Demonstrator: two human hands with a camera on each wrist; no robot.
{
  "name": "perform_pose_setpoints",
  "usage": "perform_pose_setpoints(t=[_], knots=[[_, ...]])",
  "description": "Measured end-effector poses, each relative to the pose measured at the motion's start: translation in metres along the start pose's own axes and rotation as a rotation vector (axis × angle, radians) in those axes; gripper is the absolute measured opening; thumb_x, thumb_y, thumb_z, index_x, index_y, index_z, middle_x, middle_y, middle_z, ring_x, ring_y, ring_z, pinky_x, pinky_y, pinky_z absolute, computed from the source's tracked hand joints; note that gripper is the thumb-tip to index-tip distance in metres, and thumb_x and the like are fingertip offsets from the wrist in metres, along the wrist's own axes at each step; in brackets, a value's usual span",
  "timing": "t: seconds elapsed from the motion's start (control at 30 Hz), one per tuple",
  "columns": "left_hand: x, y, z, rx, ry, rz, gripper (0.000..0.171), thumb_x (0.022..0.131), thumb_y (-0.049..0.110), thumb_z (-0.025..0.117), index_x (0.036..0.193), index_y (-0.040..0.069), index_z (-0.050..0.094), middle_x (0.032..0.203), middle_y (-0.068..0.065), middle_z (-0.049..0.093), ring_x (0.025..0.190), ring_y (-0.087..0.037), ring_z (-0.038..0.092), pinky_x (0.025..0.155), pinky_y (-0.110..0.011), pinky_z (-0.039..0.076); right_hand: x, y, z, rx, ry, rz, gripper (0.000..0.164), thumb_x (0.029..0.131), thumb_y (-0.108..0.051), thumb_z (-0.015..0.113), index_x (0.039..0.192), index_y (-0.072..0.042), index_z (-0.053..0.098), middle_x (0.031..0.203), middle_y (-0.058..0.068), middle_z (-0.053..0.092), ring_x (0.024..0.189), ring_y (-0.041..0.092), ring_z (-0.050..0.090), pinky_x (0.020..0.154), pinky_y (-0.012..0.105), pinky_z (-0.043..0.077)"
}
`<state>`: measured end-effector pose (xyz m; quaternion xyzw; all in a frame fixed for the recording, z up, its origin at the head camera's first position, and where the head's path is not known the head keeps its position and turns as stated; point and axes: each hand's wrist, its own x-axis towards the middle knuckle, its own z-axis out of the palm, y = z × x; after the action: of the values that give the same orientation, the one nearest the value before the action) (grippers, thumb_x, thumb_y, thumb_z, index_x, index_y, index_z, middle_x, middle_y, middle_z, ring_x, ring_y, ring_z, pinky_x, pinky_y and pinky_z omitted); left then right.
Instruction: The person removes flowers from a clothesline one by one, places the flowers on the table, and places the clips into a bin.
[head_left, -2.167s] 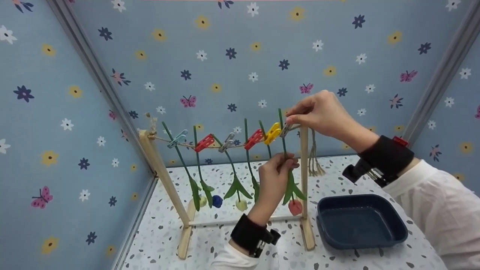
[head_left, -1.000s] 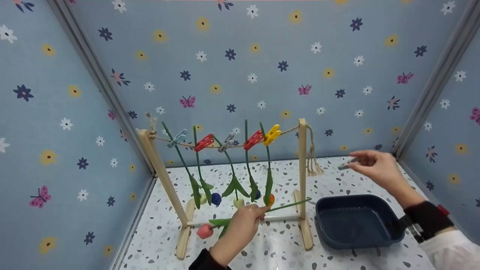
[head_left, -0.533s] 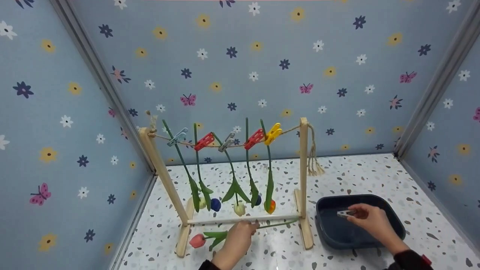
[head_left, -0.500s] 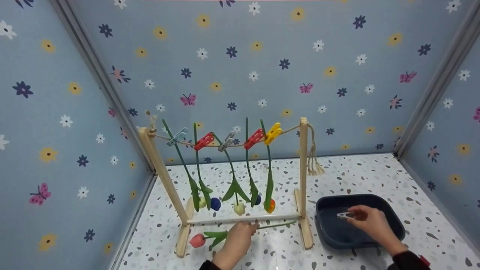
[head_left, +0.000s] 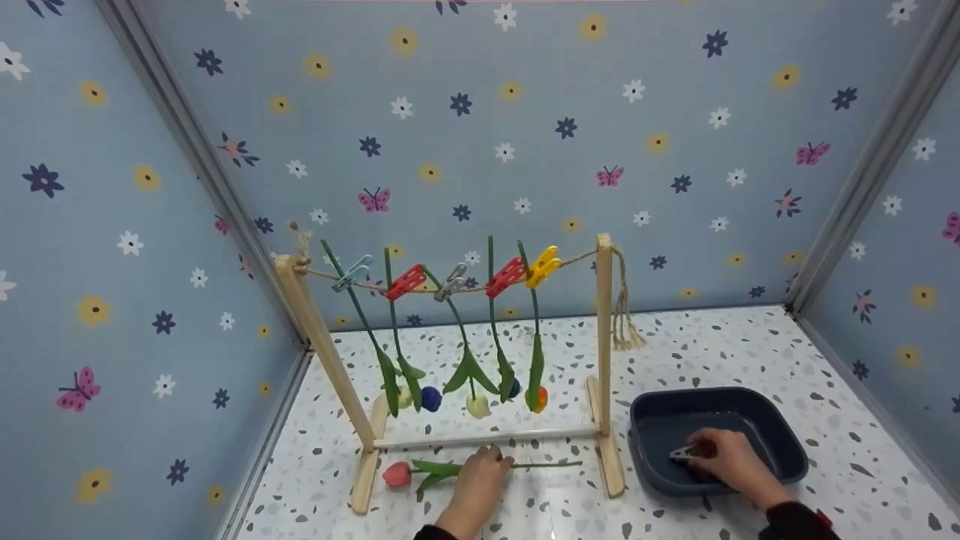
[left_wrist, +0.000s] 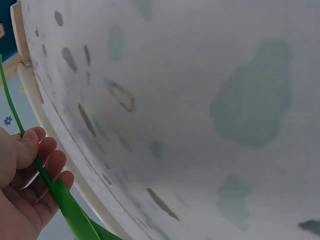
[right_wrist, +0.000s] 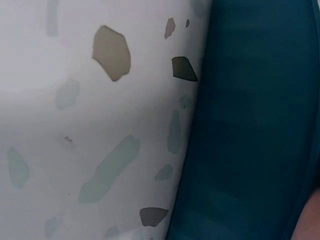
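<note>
Low over the speckled tabletop, my left hand (head_left: 480, 486) pinches the stem of a pink artificial tulip (head_left: 397, 475) between thumb and fingers. The flower head points left and the stem (head_left: 555, 464) right, in front of the rack. The left wrist view shows the green stem (left_wrist: 15, 112) running under the thumb, across the curled fingers (left_wrist: 56, 161). Inside the dark blue tub (head_left: 720, 405), my right hand (head_left: 729, 459) pinches a grey clothespin (head_left: 681, 453) near the bottom. In the right wrist view only a sliver of that hand (right_wrist: 310, 220) shows beside the tub's wall (right_wrist: 245, 120).
Behind the left hand stands a wooden rack (head_left: 604, 337) with a twine line. Several tulips hang upside down from it by light blue, red, grey and yellow clothespins (head_left: 542, 267). Frayed twine (head_left: 624, 330) dangles at the right post. Flower-patterned walls (head_left: 480, 135) enclose the table.
The grey clothespin came off the line and went right and down into the tub with my right hand. My left hand brought the pink tulip from hanging down to lying flat, low at the front.
</note>
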<state>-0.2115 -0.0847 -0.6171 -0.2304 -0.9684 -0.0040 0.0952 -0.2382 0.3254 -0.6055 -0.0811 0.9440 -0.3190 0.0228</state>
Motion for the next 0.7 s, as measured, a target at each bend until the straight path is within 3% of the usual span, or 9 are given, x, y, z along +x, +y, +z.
perform_pose_setpoints(t=[0.27,0.4,0.6,0.7], knots=[[0.000,-0.005,0.017,-0.033,0.006,-0.019,0.012,0.076,0.009,0.064,0.084,0.015,0.070,0.081,-0.002,0.056,0.072,-0.015,0.051,0.054,-0.028,0.041,0.008,0.000,0.003,-0.070,-0.052,0.031,0.019,0.065,-0.010,0.076,0.081,-0.009,0.065,0.074,0.000,0.063,0.068,0.012,0.057,0.063,0.030,0.049],[0.000,-0.006,0.017,-0.048,-0.003,-0.022,0.011,0.076,0.010,0.063,0.083,0.015,0.070,0.080,-0.001,0.056,0.072,-0.015,0.050,0.055,-0.028,0.042,0.010,0.001,0.004,-0.070,-0.092,0.041,0.020,0.063,-0.009,0.077,0.078,-0.008,0.064,0.073,0.001,0.061,0.068,0.013,0.056,0.064,0.033,0.048],[0.001,-0.007,0.017,-0.080,-0.015,-0.047,0.010,0.076,0.011,0.064,0.082,0.015,0.070,0.077,0.001,0.055,0.070,-0.012,0.049,0.055,-0.025,0.041,0.010,0.003,0.004,-0.093,-0.112,-0.026,0.025,0.059,-0.008,0.077,0.079,-0.003,0.063,0.074,0.003,0.059,0.066,0.016,0.054,0.061,0.033,0.047],[0.002,-0.007,0.015,-0.100,-0.033,-0.051,0.010,0.076,0.010,0.065,0.083,0.015,0.070,0.078,0.001,0.056,0.070,-0.012,0.050,0.056,-0.025,0.042,0.011,0.001,0.004,-0.098,-0.127,-0.020,0.027,0.059,-0.009,0.078,0.080,-0.004,0.062,0.076,0.005,0.058,0.068,0.016,0.054,0.062,0.033,0.047]])
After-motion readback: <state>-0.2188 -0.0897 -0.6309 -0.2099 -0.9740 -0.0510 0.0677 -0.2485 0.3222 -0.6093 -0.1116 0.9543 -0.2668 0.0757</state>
